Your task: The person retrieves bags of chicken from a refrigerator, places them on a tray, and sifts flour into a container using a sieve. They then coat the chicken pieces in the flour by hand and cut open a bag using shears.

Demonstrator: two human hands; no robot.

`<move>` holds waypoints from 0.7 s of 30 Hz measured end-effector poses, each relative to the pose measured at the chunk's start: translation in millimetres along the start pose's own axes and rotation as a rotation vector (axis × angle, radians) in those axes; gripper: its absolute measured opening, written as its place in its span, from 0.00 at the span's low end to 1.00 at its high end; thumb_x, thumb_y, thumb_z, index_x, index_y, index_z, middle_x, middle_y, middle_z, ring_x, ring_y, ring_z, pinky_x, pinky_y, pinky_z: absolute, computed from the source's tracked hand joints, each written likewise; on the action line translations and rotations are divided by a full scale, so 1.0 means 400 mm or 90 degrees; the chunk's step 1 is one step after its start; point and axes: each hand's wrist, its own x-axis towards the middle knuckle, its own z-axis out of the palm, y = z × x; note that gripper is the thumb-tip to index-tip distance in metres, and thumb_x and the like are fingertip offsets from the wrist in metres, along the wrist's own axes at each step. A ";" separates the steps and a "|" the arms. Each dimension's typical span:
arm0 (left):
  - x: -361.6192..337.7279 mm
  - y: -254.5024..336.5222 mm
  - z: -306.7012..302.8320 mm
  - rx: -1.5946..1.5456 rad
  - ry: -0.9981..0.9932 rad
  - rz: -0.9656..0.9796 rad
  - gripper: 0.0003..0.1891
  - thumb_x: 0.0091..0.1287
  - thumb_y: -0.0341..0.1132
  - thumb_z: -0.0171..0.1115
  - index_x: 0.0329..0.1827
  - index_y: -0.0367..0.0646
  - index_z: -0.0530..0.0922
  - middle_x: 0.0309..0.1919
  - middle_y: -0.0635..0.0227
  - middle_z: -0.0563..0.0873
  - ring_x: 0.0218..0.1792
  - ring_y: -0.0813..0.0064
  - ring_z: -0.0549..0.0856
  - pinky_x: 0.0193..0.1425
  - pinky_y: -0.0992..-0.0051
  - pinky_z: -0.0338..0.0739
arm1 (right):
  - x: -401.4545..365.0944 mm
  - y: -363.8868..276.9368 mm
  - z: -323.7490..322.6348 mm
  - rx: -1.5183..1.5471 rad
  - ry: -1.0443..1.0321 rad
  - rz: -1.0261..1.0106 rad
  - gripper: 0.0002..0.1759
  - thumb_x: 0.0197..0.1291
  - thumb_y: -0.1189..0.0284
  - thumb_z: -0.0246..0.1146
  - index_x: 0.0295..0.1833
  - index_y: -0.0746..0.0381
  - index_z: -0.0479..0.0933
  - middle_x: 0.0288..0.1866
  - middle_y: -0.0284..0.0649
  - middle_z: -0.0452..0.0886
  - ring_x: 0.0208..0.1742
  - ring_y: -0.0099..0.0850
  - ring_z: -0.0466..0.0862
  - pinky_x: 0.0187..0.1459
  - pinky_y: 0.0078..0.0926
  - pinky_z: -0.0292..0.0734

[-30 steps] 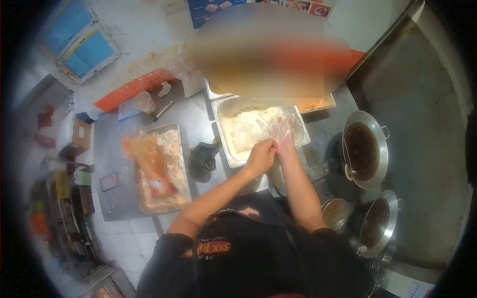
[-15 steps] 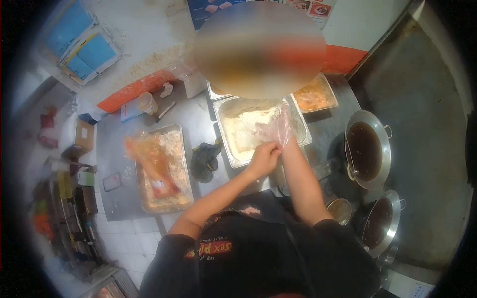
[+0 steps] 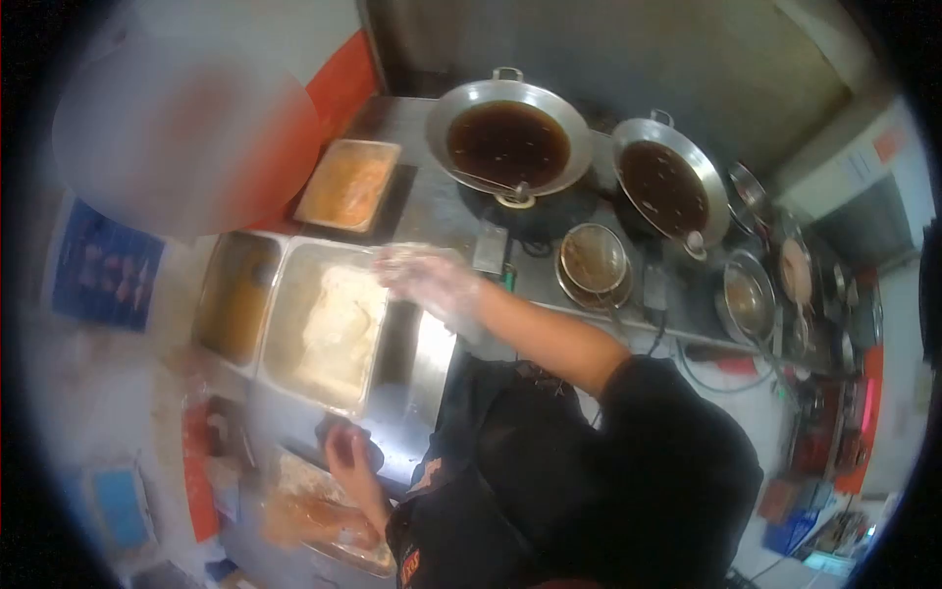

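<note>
Plainly, a clear glove is worn on the right hand [image 3: 427, 281], which is held over the right edge of the powder tray [image 3: 285, 312], near its top corner in the view. Its fingers look partly bent, though it cannot be told if anything is held. White powder [image 3: 343, 339] is spread in the tray, whose long side runs up and down the view. The left hand [image 3: 350, 467] is set just below the tray's bottom end, with fingers bent against a dark bundle [image 3: 371, 452] (perhaps a cloth, but it is blurred); a firm grip cannot be made out. The powder is nearer to the right hand. Orange food [image 3: 353, 191] is kept in a small tray past that hand. No words can be read on the blue poster [image 3: 106, 267] or the shirt [image 3: 589, 471].
</note>
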 end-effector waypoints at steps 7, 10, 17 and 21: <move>0.002 -0.006 0.010 -0.003 -0.098 0.007 0.15 0.66 0.28 0.60 0.54 0.36 0.75 0.42 0.64 0.83 0.42 0.77 0.80 0.44 0.80 0.74 | -0.534 -0.095 -0.298 -0.177 0.347 -0.124 0.25 0.59 0.71 0.62 0.62 0.64 0.70 0.53 0.42 0.78 0.49 0.31 0.79 0.51 0.31 0.74; 0.026 0.029 0.079 0.050 -0.130 0.082 0.15 0.66 0.26 0.59 0.54 0.33 0.75 0.43 0.63 0.82 0.42 0.76 0.81 0.46 0.77 0.77 | -0.770 -0.063 -0.485 -0.132 0.546 -0.091 0.22 0.58 0.67 0.64 0.57 0.62 0.74 0.48 0.36 0.79 0.44 0.30 0.79 0.43 0.28 0.75; -0.048 0.155 0.245 0.086 -0.196 0.229 0.15 0.65 0.23 0.56 0.55 0.32 0.75 0.45 0.61 0.82 0.45 0.72 0.82 0.48 0.75 0.77 | -1.066 0.012 -1.013 -0.091 0.858 -0.010 0.10 0.58 0.69 0.62 0.46 0.54 0.77 0.36 0.36 0.79 0.41 0.33 0.80 0.37 0.34 0.75; -0.107 0.141 0.360 0.127 -0.177 0.197 0.16 0.65 0.22 0.55 0.56 0.33 0.74 0.46 0.62 0.81 0.44 0.73 0.81 0.48 0.75 0.76 | -1.105 0.082 -1.376 -0.087 0.837 -0.018 0.04 0.58 0.68 0.60 0.37 0.55 0.75 0.24 0.34 0.71 0.26 0.31 0.73 0.28 0.33 0.69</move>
